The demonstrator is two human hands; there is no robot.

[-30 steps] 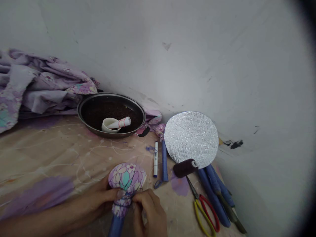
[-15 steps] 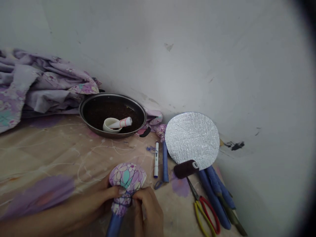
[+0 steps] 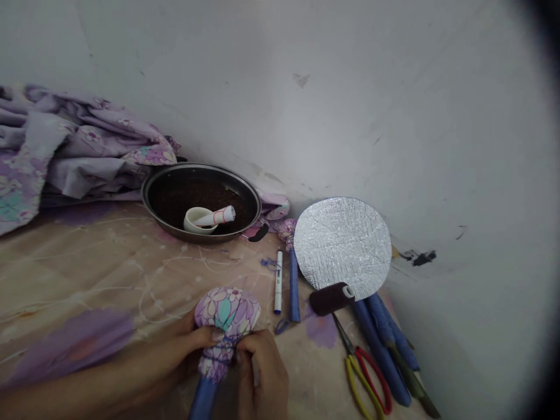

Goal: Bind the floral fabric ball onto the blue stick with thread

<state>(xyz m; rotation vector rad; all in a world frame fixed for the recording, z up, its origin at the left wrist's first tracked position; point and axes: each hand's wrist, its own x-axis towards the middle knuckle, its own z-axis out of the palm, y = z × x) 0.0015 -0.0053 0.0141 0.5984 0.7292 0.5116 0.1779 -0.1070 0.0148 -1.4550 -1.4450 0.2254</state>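
The white marker (image 3: 278,281) bears dark print, too small to read.

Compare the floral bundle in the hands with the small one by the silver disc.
The held bundle is gripped by the left hand and right hand; the small bundle lies untouched by the pan. The held bundle looks larger, though nearer the camera. The held bundle's neck shows dark binding; the small bundle's neck is unclear. Both are lilac floral cloth on blue rods.
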